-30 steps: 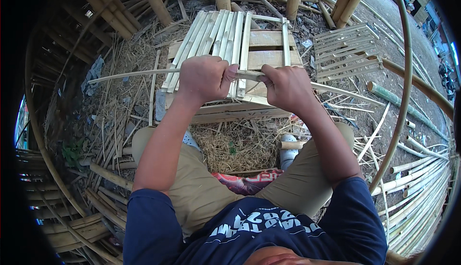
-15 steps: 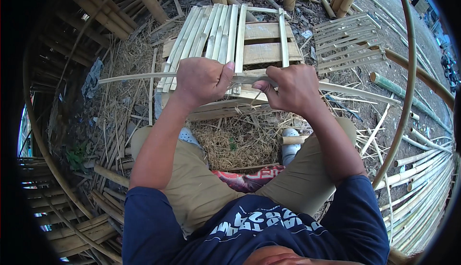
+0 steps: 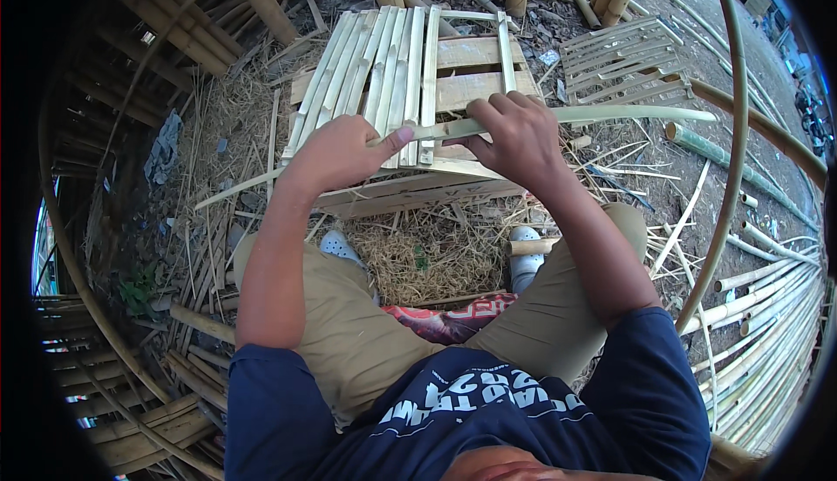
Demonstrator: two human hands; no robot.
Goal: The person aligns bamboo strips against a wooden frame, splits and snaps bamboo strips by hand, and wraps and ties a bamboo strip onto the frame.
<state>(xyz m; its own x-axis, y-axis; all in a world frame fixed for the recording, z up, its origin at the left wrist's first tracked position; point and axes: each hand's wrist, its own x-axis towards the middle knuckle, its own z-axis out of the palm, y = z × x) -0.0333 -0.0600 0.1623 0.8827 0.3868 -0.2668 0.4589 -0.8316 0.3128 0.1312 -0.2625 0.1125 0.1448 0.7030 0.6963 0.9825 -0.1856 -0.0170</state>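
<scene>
My left hand and my right hand are both closed on one long, pale bamboo strip. It runs crosswise in front of me, its left end lower and its right end curving out past my right hand. Between the hands its light face shows, with a small dark edge beside my right fingers that I cannot make out. Just beyond and beneath my hands, a row of split bamboo slats lies on a low wooden plank bench. One slat lies apart toward the bench's right side.
A slatted bamboo panel lies on the ground at the right. Near it are a green bamboo pole and a stack of bamboo poles. Shavings cover the ground between my feet. A bent bamboo hoop arches at the right.
The strip has tilted: its right end rose while its left end dropped. My left hand moved slightly down and turned; my right hand shifted up a little. Both keep their hold.
</scene>
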